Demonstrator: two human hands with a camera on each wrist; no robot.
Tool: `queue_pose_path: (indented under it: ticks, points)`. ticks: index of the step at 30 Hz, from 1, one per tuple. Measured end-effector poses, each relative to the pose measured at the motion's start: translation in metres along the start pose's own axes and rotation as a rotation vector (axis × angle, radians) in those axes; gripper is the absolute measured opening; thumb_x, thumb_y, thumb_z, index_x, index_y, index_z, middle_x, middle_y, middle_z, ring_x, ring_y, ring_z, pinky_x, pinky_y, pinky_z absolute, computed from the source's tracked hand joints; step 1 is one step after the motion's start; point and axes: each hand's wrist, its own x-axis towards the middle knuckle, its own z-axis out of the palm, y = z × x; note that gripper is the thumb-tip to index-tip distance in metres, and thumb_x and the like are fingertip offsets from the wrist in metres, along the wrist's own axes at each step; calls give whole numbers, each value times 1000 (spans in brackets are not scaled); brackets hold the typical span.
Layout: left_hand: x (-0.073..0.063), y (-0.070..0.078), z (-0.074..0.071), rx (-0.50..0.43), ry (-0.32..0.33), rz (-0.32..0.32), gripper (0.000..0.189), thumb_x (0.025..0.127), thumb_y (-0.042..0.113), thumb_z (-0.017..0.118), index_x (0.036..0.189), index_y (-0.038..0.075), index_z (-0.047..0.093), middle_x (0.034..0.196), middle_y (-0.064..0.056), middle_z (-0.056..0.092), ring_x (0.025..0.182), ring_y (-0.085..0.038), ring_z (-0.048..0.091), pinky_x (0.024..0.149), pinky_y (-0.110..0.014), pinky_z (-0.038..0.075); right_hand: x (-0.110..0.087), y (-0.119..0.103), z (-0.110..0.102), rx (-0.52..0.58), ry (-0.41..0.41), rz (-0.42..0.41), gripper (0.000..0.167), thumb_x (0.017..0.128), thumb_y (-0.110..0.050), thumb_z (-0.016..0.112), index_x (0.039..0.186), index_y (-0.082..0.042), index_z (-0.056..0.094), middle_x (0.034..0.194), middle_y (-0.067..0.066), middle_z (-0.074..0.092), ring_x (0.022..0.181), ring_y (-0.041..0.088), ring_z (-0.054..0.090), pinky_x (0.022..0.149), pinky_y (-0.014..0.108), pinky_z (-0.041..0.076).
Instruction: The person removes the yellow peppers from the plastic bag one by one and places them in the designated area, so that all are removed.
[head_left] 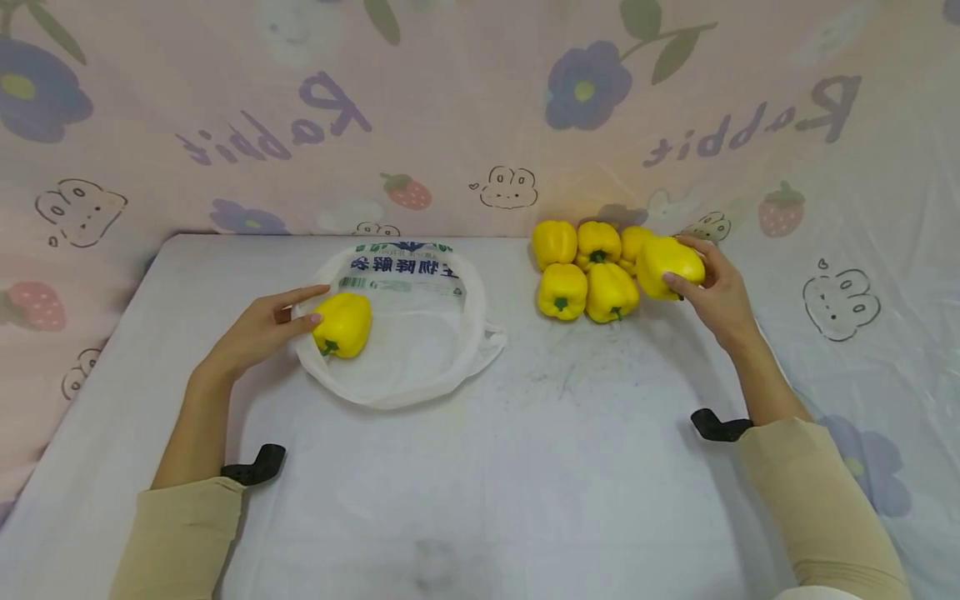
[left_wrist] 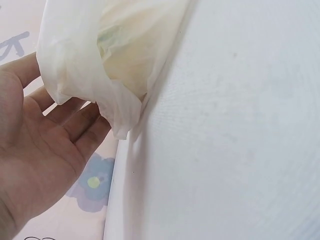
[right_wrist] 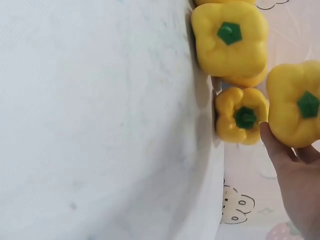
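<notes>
A white plastic bag [head_left: 390, 392] with a rolled-open rim lies on the table, and one yellow bell pepper [head_left: 345, 323] sits inside it at the left. My left hand [head_left: 273, 321] holds the bag's left rim, thumb on the inner side; in the left wrist view the bag's film [left_wrist: 70, 55] covers the fingertips. At the right, my right hand [head_left: 716, 287] grips another yellow bell pepper [head_left: 667, 265], raised beside a cluster of several bell peppers [head_left: 562, 292]. Its green stem [right_wrist: 308, 104] faces the right wrist camera.
The white table [head_left: 487, 483] ends at the back against a pink printed cloth [head_left: 450, 108] with rabbits, flowers and strawberries. Dark wrist-worn cameras stick out from both sleeves. A knotted bag handle [head_left: 491, 342] lies at the bag's right.
</notes>
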Motion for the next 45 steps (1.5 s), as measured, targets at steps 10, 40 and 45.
queue_pose_path:
  ticks: [10,40,45]
  points:
    - [0,2,0,0,4,3,54,100,36,61,148,14,49,99,-13,47,84,-25,40,60,-29,33,2,37,-7,-104,-7,90,63,95,-27,68,152,-25,40,149,13,42,118,14,46,91,12,43]
    - [-1,-2,0,2,-9,-14,55,99,36,61,148,13,49,90,-13,45,84,-26,40,62,-30,32,-1,59,5,-139,-111,207,74,96,-39,65,156,-18,28,152,22,40,122,20,45,91,13,40]
    - [-2,0,0,2,-15,-21,55,100,37,60,149,13,48,102,-14,49,91,-26,40,66,-31,34,-3,59,6,-141,-98,195,74,95,-42,65,157,-23,28,151,21,41,121,20,45,95,19,41]
